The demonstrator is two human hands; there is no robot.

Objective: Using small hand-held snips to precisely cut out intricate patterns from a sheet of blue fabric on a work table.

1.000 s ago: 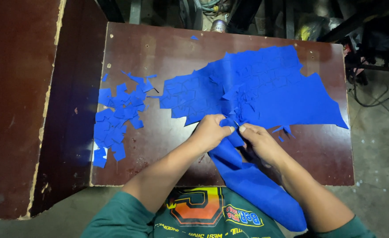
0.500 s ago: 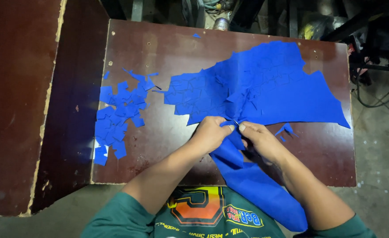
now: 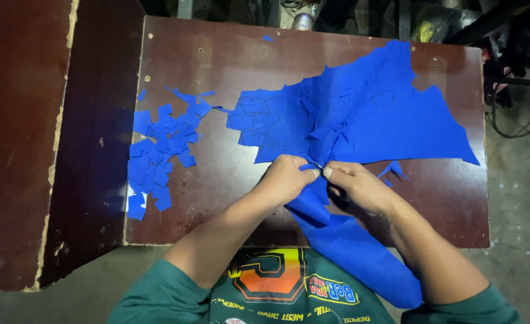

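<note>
— Pinching what?
— Both my left hand and right hand grip the blue cloth mid-table; it's slid slightly right. Cut pieces unmoved, far left.

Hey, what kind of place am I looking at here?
Probably a small workshop for cutting fabric or paper: a worn brown table holds a big blue sheet and a pile of cut blue pieces, with cables and clutter on the floor behind.
</note>
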